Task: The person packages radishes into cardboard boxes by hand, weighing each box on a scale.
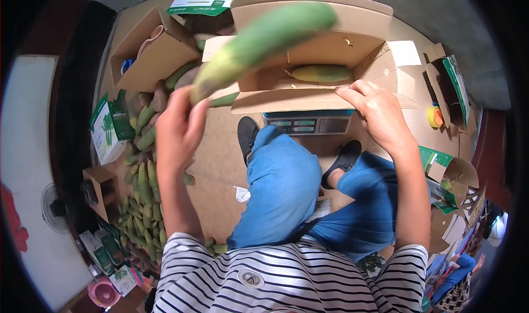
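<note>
A large green radish (264, 43), yellowish at its near end and slightly blurred, is gripped at that end by my left hand (181, 120). It is raised at a slant in front of the open cardboard box (286, 101). My right hand (377, 112) pinches the near flap of that box at its right side. Inside the box lies one other green radish (321, 73). Under the box is a digital scale (308, 123) with its display panel facing me.
A big heap of green radishes (144, 203) lies on the floor at left. An open carton (157, 54) stands at upper left, with green-and-white printed boxes (107, 127) nearby. At right are a yellow tape roll (435, 116) and more cartons (452, 170). A person's leg (457, 277) shows at lower right.
</note>
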`<state>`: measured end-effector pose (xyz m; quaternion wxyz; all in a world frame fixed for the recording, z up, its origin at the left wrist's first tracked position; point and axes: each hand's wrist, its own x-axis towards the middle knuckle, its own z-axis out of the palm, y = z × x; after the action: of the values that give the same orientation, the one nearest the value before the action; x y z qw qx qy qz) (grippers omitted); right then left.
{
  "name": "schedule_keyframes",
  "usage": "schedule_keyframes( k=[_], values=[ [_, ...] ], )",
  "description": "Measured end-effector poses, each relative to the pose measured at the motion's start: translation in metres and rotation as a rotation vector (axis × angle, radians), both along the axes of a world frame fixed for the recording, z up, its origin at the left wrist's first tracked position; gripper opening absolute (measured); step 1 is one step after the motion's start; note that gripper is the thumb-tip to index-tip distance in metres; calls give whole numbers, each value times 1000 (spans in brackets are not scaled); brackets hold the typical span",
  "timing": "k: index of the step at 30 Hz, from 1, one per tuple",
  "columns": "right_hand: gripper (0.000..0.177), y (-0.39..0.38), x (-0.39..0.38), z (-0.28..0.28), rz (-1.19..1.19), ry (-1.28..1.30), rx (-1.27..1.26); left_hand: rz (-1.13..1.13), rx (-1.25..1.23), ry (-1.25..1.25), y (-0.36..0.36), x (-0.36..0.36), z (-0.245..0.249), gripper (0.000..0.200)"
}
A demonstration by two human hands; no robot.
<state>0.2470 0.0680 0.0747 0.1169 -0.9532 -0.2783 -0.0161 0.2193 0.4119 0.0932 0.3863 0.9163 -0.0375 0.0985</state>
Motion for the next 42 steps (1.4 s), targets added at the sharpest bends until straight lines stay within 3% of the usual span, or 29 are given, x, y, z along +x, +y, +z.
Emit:
schedule_keyframes(
  k=[3, 6, 9, 11, 14, 18, 21, 24, 25, 28, 29, 32, 33, 36, 39, 42],
  values=[
    [43, 0, 1, 1, 7, 12, 10, -33, 229, 57, -21, 18, -8, 23],
    [45, 1, 1, 5, 1, 21, 12, 206, -29, -97, -1, 12, -50, 18],
    [50, -1, 3, 5, 1, 39, 25, 323, -214, 4, 54, -10, -144, 16],
    [51, 0, 4, 5, -6, 50, 9, 371, -53, 281, 86, -34, -194, 20],
    [52, 2, 5, 6, -18, 69, -22, 374, 310, 389, 136, -63, -262, 32],
    [52, 5, 7, 8, -21, 71, -39, 497, 476, 476, 195, -77, -335, 53],
    [54, 8, 7, 10, -32, 92, -62, 577, 597, 472, 219, -80, -362, 62],
    [56, 11, 10, 9, -37, 100, -72, 550, 232, 620, 226, -80, -371, 62],
    [56, 11, 11, 9, -44, 102, -75, 553, 329, 645, 223, -81, -371, 62],
    [58, 15, 12, 10, -70, 121, -90, 670, 164, 864, 184, -69, -329, 62],
    [58, 16, 12, 11, -71, 117, -94, 737, 140, 777, 169, -69, -321, 62],
    [60, 15, 12, 11, -88, 135, -99, 741, 609, 221, 159, -77, -350, 65],
    [60, 16, 12, 11, -93, 147, -95, 677, 646, 183, 162, -81, -372, 75],
    [61, 18, 12, 12, -78, 136, -72, 553, 43, 781, 169, -77, -414, 79],
    [60, 15, 13, 10, -49, 113, -77, 703, 22, 747, 140, -66, -413, 70],
    [59, 14, 12, 12, -52, 109, -88, 840, -388, 830, 145, -70, -451, 62]
  ],
)
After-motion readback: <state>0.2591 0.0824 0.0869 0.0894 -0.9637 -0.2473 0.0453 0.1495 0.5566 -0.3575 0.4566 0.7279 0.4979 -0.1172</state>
